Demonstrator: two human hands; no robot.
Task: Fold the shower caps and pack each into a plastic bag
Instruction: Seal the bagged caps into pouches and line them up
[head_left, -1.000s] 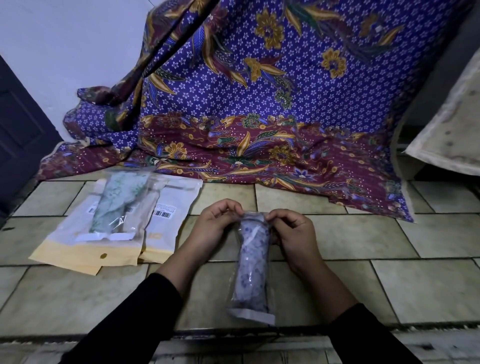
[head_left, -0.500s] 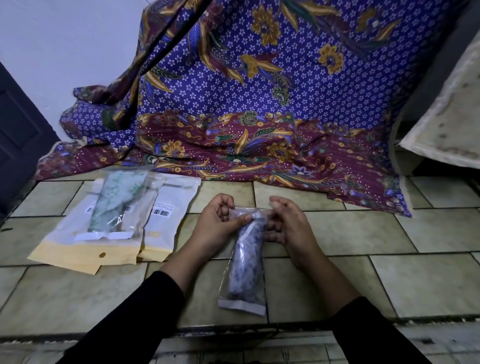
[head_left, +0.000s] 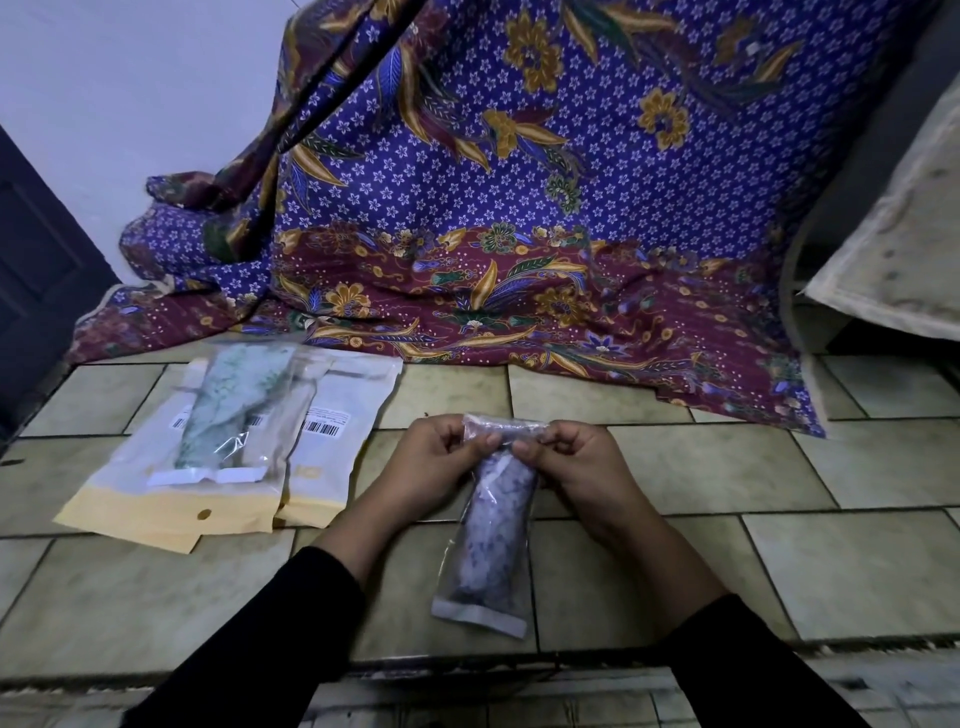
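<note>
A clear plastic bag (head_left: 491, 545) with a folded bluish-white patterned shower cap inside lies lengthwise on the tiled floor in front of me. My left hand (head_left: 431, 462) pinches the bag's far end from the left. My right hand (head_left: 576, 462) pinches the same end from the right, with the thumbs close together over the bag's mouth. To the left, a second clear bag holding a green patterned shower cap (head_left: 234, 410) rests on flat white and yellow packets (head_left: 166, 499).
A purple and maroon floral cloth (head_left: 493, 234) hangs down and spreads over the floor behind the bags. A dark door (head_left: 36, 280) stands at the far left. A pale cushion edge (head_left: 893, 249) juts in at the right. A step edge runs near me.
The bag has tilted, with its near end swung a little to the left. Both hands stayed at its far end, and their fingers shifted along the mouth.
</note>
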